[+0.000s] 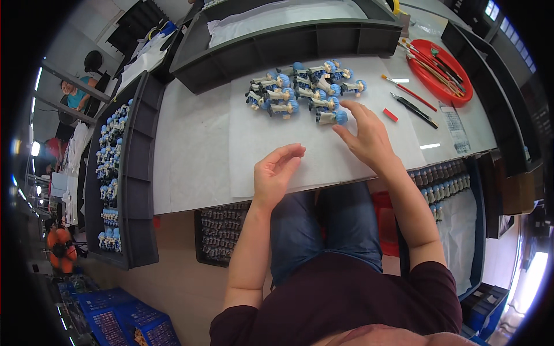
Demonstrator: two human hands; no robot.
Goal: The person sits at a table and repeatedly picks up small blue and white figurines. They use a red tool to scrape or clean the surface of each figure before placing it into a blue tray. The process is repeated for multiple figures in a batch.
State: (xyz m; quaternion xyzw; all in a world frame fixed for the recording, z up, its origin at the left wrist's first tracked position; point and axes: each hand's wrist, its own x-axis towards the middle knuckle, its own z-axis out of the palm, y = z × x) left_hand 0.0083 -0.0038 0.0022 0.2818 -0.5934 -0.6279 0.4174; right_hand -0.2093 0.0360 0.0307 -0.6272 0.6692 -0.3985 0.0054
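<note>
Several small blue-haired figurines (283, 108) lie in a group on white paper (254, 155) spread over the table. My right hand (367, 135) is at the near right edge of this group. Its thumb and fingers are apart beside the nearest figurine (332, 117); whether they touch its blue head I cannot tell. My left hand (276, 173) hovers over the paper nearer to me, fingers curved and thumb apart from them, with nothing visible in it.
Right of the paper lie a red-handled brush (411, 93), a black craft knife (415, 109), a small red block (390, 115) and a red dish (441, 72) of brushes. A grey crate (288, 47) stands behind; another (134, 173) with figurines stands left. Figurine trays (459, 230) sit below.
</note>
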